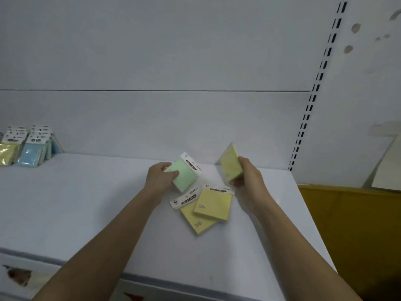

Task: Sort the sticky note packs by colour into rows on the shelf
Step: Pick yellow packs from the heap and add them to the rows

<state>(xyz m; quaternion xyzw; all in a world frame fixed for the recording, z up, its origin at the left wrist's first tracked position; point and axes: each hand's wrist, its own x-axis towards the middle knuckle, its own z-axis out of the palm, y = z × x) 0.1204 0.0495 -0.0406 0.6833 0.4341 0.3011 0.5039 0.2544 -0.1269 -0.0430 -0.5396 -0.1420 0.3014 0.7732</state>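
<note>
On the white shelf (86,203), my left hand (160,177) grips a green sticky note pack (186,173) by its left edge, low over the surface. My right hand (247,177) holds a yellow pack (231,164) lifted and tilted on edge above the shelf. Two more yellow packs (211,205) lie overlapping on the shelf just in front of and between my hands. At the far left back stand a row of yellow packs (8,152) and a row of blue packs (34,152), leaning against the back wall.
The shelf's right edge meets a slotted upright (312,98). Beyond it to the right is a brown surface (347,224) with a pale board (386,166) leaning on the wall. A lower shelf front (19,276) shows at bottom left.
</note>
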